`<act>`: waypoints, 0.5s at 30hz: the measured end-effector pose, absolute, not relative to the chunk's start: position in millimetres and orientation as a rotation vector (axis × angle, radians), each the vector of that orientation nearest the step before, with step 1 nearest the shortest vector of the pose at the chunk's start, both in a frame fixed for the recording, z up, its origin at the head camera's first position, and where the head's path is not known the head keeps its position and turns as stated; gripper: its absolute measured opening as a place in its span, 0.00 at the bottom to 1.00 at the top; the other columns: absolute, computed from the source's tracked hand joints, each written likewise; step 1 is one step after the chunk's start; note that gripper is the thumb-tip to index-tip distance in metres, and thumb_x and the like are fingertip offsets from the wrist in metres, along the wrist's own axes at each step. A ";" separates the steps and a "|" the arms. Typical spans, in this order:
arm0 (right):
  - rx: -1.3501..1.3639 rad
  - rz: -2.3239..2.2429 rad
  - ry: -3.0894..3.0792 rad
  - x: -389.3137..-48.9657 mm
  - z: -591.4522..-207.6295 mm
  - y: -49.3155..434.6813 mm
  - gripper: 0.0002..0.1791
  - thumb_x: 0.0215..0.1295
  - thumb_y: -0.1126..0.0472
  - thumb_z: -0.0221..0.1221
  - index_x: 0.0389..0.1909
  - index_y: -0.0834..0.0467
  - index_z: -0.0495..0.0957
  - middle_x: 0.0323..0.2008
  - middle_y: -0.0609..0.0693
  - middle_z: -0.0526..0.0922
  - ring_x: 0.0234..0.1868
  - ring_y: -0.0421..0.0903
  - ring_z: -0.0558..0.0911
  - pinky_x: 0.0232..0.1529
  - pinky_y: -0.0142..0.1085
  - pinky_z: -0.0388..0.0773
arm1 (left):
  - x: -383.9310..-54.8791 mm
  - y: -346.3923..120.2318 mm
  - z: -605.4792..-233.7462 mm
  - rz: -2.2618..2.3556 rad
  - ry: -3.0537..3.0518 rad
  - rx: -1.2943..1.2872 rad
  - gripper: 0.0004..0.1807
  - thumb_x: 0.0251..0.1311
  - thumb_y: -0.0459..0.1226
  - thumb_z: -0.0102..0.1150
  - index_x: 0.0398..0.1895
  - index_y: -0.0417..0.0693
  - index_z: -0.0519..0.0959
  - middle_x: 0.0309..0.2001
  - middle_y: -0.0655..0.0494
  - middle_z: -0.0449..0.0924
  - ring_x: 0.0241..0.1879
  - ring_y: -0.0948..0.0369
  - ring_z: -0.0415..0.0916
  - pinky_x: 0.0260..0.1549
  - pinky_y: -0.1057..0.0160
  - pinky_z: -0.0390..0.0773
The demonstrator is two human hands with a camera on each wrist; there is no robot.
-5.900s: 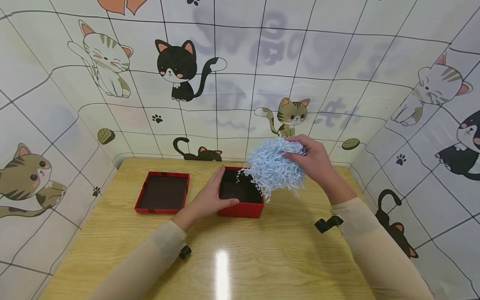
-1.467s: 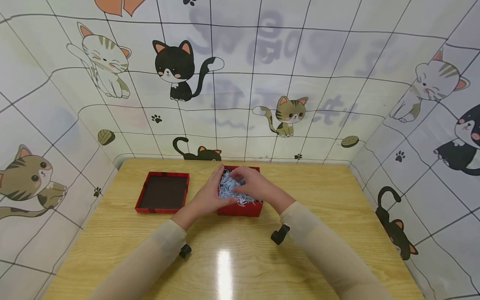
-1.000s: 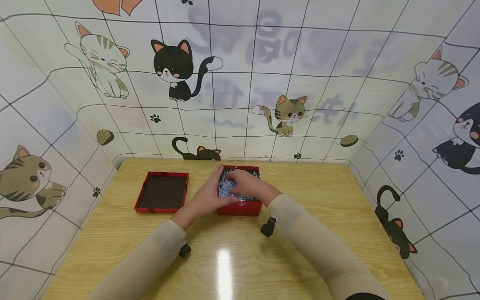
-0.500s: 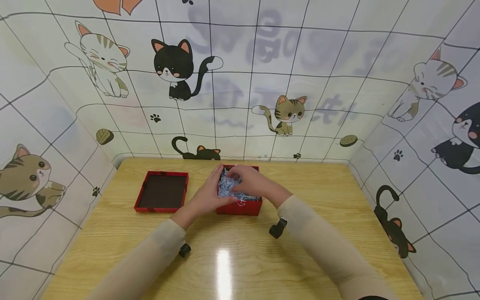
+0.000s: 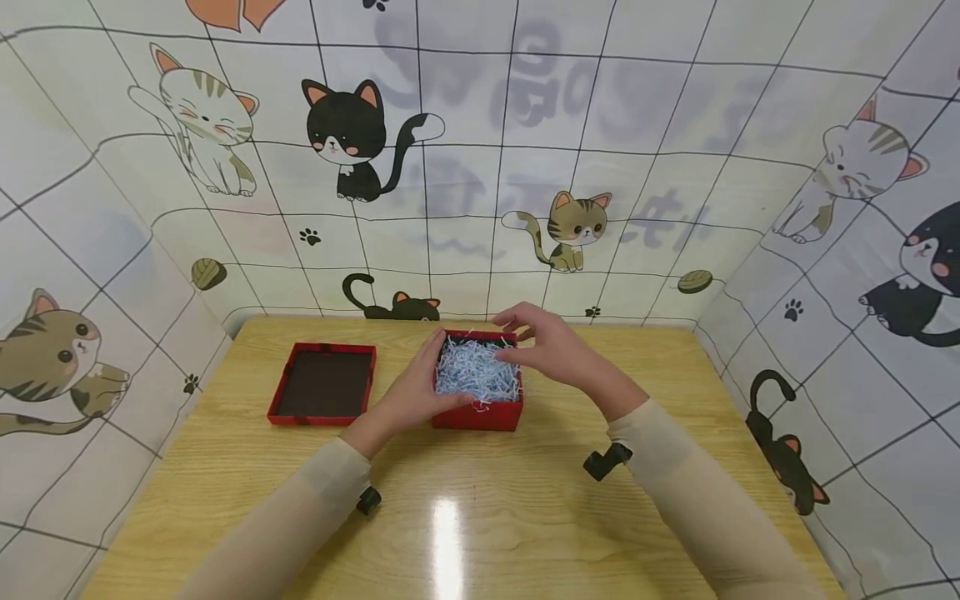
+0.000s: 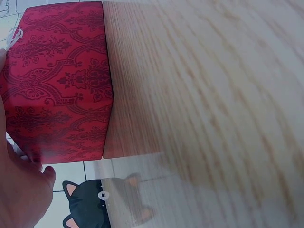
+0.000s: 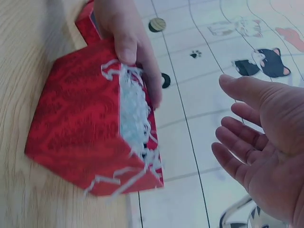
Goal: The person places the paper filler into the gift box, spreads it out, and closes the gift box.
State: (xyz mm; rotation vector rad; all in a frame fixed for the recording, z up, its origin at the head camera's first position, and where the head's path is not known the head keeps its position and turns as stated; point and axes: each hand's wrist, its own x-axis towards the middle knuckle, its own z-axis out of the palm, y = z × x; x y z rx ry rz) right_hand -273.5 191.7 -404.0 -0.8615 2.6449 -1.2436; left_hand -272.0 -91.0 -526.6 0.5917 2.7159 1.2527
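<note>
Near the back-left corner of the surface (image 5: pixel 525 508) lies a red lid (image 5: pixel 324 383). By the back edge, the left hand (image 5: pixel 411 393) grips a patterned red box (image 5: pixel 487 418) holding pale-blue shredded paper (image 5: pixel 471 368); the right hand (image 5: pixel 557 346), fingers relaxed, hangs above its right rim.

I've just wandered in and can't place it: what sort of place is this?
Probably an indoor booth or staged workspace: a cartoon-cat backdrop encloses a wood-grain table on three sides, with an open red box on it.

Fingers (image 6: pixel 46 177) hold a red patterned box (image 6: pixel 61 76) on a wood-grain tabletop (image 6: pixel 204 90).
</note>
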 end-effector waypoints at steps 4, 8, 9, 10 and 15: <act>-0.824 -1.298 2.656 -269.6 -405.5 209.9 0.28 0.72 0.60 0.75 0.70 0.57 0.80 0.65 0.57 0.82 0.66 0.63 0.80 0.70 0.60 0.78 | -272.9 -91.2 -528.5 1.245 2.723 0.594 0.73 0.57 0.69 0.76 0.94 0.59 0.39 0.92 0.58 0.38 0.89 0.52 0.42 0.81 0.37 0.57; -0.786 -1.318 2.675 -269.9 -412.4 223.0 0.29 0.72 0.60 0.75 0.70 0.57 0.80 0.65 0.55 0.81 0.67 0.63 0.80 0.69 0.61 0.77 | -273.3 -91.9 -529.1 1.251 2.729 0.599 0.73 0.57 0.69 0.76 0.94 0.60 0.38 0.92 0.58 0.38 0.89 0.52 0.42 0.81 0.38 0.58; -0.778 -1.317 2.682 -270.3 -415.0 225.4 0.29 0.72 0.60 0.75 0.70 0.57 0.79 0.65 0.55 0.81 0.67 0.63 0.80 0.69 0.61 0.77 | -273.3 -92.1 -529.0 1.253 2.728 0.596 0.73 0.57 0.69 0.76 0.94 0.60 0.39 0.92 0.59 0.38 0.89 0.52 0.42 0.81 0.38 0.58; -0.766 -1.316 2.688 -270.8 -418.2 227.6 0.29 0.72 0.60 0.75 0.70 0.57 0.79 0.65 0.55 0.82 0.67 0.62 0.80 0.69 0.62 0.77 | -273.3 -92.2 -529.1 1.253 2.729 0.597 0.73 0.57 0.69 0.76 0.94 0.60 0.39 0.92 0.59 0.38 0.89 0.52 0.42 0.81 0.38 0.58; -0.714 -1.318 2.695 -270.8 -438.1 234.9 0.28 0.72 0.60 0.75 0.70 0.57 0.80 0.65 0.54 0.82 0.66 0.60 0.81 0.68 0.61 0.78 | -272.7 -91.7 -528.7 1.250 2.729 0.607 0.73 0.58 0.69 0.76 0.94 0.56 0.40 0.92 0.59 0.38 0.89 0.53 0.41 0.82 0.39 0.56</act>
